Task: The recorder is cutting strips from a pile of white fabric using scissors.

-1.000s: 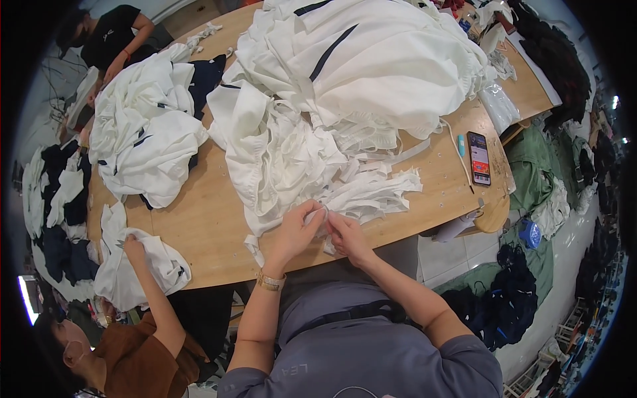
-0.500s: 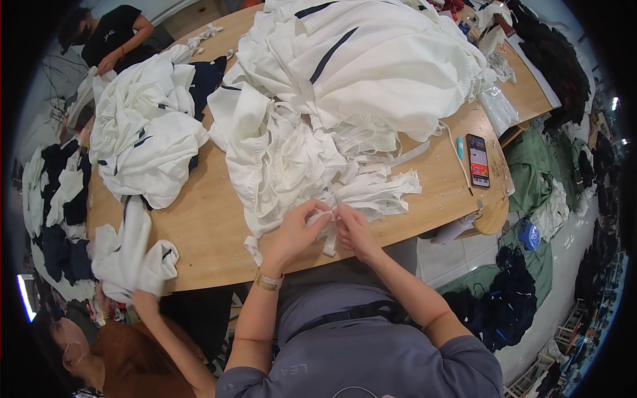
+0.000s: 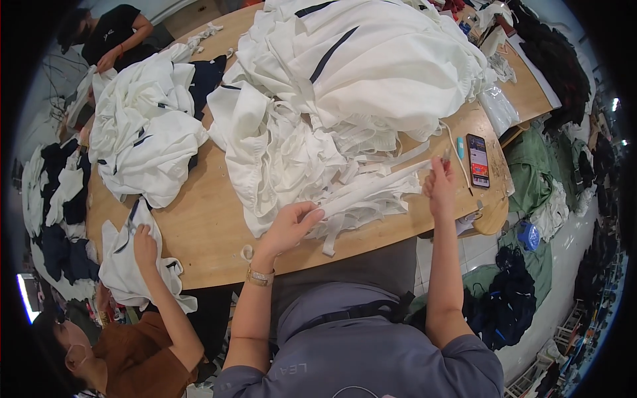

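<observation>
A white fabric strip [image 3: 379, 188] is stretched between my hands above the table's near edge. My left hand [image 3: 289, 229] is closed on its left end, thumb and fingers pinching it. My right hand [image 3: 439, 189], farther right and higher, has its fingers closed round the other end. A small object with red and metal parts [image 3: 446, 156] pokes out of the top of my right hand; its kind is too small to make out. Beneath the strip lies a loose heap of white strips [image 3: 391, 202], beside crumpled white cloth with gathered edges [image 3: 245, 142].
A large white fabric pile [image 3: 398, 66] covers the far middle of the wooden table [image 3: 206, 232]. A phone [image 3: 478, 161], a teal marker-like item [image 3: 460, 147] and a cord lie at right. At left, a co-worker's hand [image 3: 144, 245] handles a white garment near another white pile [image 3: 146, 126].
My hands were together at the heap's near edge; the right has swung up and right, drawing the strip out straight. The co-worker at left has shifted the white garment farther onto the table.
</observation>
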Tool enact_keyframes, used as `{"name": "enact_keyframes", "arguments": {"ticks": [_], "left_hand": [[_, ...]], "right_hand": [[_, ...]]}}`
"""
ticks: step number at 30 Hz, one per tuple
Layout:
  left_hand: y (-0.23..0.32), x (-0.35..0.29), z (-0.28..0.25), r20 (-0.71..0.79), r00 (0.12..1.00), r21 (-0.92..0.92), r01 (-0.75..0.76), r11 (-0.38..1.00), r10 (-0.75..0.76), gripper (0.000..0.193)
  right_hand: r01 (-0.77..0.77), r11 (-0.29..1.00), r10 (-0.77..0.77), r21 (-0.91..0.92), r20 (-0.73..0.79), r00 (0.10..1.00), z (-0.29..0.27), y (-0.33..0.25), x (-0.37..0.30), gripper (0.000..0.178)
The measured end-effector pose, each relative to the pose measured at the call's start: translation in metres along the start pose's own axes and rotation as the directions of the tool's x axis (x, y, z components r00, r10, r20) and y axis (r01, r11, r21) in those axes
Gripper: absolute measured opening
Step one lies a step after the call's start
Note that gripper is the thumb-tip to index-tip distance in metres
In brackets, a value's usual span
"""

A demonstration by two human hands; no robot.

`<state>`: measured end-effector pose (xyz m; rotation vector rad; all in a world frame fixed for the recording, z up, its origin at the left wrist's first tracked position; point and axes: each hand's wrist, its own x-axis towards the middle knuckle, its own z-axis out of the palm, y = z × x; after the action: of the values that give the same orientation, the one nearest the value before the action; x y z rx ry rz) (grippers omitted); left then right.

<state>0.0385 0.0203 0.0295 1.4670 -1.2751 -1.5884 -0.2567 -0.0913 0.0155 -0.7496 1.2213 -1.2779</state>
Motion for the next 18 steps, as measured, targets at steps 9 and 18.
{"name": "enact_keyframes", "arguments": {"ticks": [9,18], "left_hand": [[-0.015,0.012,0.010,-0.140,0.987,0.125,-0.064,0.990,0.082,0.023],[-0.011,0.013,0.021,-0.191,0.970,0.074,-0.138,0.988,0.150,0.020]], "right_hand": [[0.083,0.927,-0.101,-0.365,-0.032,0.994,0.002,0.038,-0.027,0.035],[-0.495,0.853,0.497,-0.168,0.553,0.669,0.068,0.083,-0.112,0.042]]}}
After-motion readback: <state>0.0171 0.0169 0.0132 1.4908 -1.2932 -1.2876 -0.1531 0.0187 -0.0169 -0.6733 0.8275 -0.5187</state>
